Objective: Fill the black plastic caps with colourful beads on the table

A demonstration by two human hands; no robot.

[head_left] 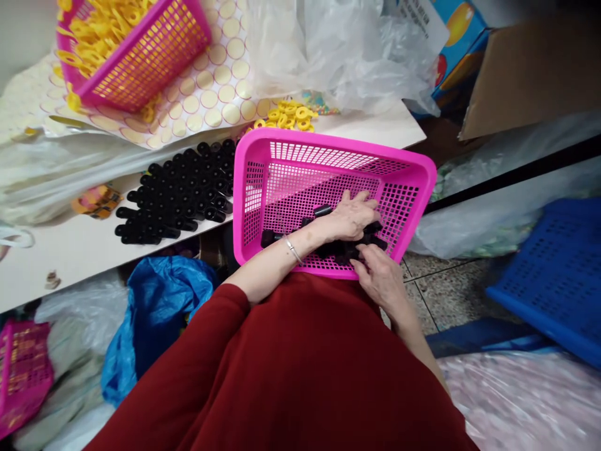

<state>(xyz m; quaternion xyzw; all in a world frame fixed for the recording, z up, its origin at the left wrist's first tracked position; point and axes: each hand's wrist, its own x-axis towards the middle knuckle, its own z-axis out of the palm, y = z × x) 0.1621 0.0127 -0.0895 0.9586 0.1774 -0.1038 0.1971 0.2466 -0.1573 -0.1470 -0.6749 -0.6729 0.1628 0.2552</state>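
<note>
A bright pink plastic basket [334,270] sits tilted at my front, against the table edge. Inside, several short black cylinders [323,211] lie loose, mostly at its near side. My left hand [352,216] reaches into the basket with its fingers spread over the black pieces; what lies beneath the palm is hidden. At the near right corner, the thumb and fingers of my right hand [381,274] are bent round a black cylinder among the others, partly hidden by the fingers. On the table, left of the basket, many black cylinders [176,194] stand or lie packed in rows.
Yellow ring-shaped parts fill a second pink basket [154,62], and more yellow parts [288,116] lie behind the near basket. Clear plastic bags [338,50] cover the table's back. A blue bag [159,313] stands below left, a blue crate [554,275] at right, a cardboard box [530,69] beyond.
</note>
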